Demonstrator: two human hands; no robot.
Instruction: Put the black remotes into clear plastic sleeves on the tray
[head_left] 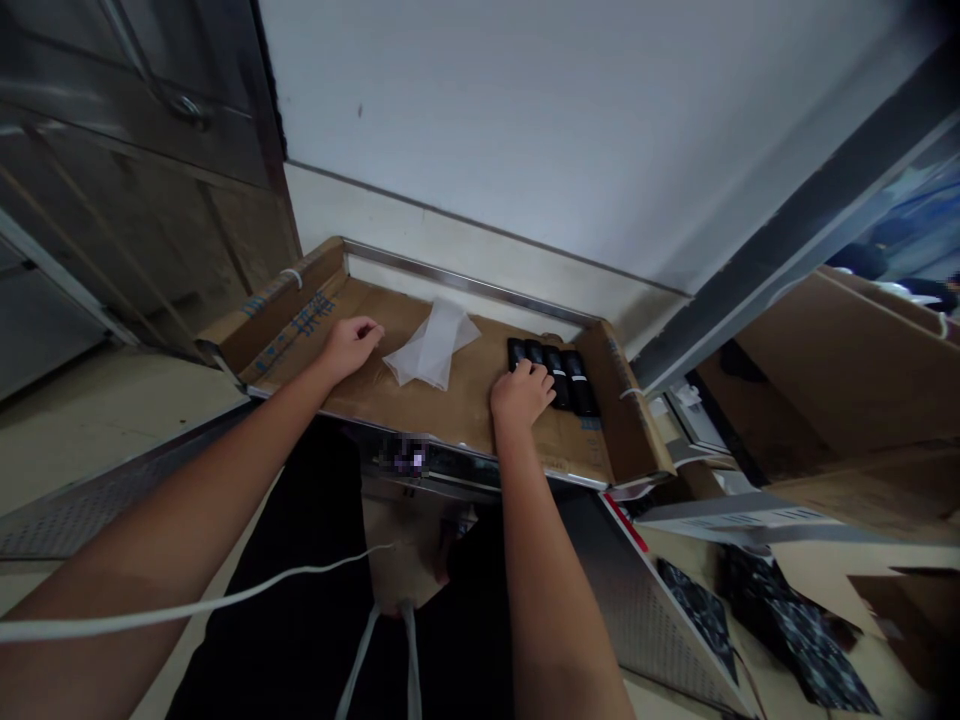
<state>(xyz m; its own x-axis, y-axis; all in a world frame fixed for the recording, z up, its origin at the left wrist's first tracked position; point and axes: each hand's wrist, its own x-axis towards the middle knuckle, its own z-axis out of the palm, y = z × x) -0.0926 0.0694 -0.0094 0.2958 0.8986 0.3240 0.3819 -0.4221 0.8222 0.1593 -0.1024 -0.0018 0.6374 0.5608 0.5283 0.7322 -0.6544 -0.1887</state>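
Note:
My left hand (352, 347) is just above the left half of a cardboard-lined tray (390, 408), its fingers curled together with nothing visible in them. To its right, a few translucent white plastic bags (433, 347) lie flat and overlapping. My right hand (524, 393) reaches over the left end of a row of several slim black objects with white bands (577, 381), side by side at the tray's right. Its bent fingers are on the leftmost ones and partly hide them. The exact kind of these black objects is too blurred to tell.
Cardboard side walls (628, 410) edge the tray, and a white wall (487, 130) rises behind it. A white cord (225, 604) crosses my left forearm. Large cardboard boxes (862, 370) and dark patterned bags (787, 625) are at right. A metal door (142, 120) is at left.

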